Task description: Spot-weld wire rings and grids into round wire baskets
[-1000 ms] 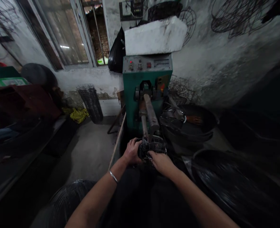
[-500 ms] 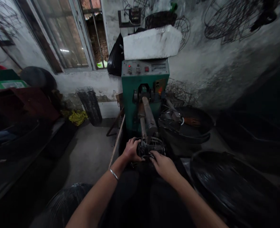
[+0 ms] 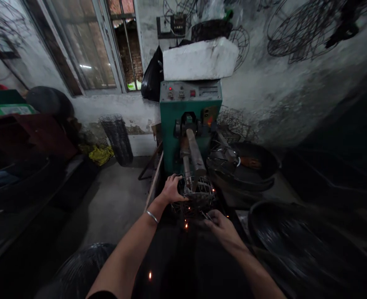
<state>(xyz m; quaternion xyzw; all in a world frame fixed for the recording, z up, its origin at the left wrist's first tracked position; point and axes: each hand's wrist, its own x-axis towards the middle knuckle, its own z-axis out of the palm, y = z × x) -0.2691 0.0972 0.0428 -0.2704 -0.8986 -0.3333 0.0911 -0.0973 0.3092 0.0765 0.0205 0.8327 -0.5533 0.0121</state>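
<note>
A small wire basket (image 3: 196, 194) sits at the tip of the metal arm (image 3: 195, 153) of a green welding machine (image 3: 189, 120). My left hand (image 3: 171, 189) grips the basket's left rim, fingers curled. My right hand (image 3: 220, 225) is lower right, fingers pinched on a thin wire (image 3: 207, 215) at the basket's near edge. Orange sparks (image 3: 186, 225) fly below the basket.
A white foam block (image 3: 200, 59) lies on top of the machine. Round black pans (image 3: 252, 166) and stacked wire parts (image 3: 308, 245) stand to the right. A wire mesh bin (image 3: 118, 137) stands by the wall under the window (image 3: 86, 45). A dark round wire piece (image 3: 83, 270) is at lower left.
The basket has turned and tilted on the arm. My right hand dropped back from its rim to the near lower edge. Sparks have appeared under the basket.
</note>
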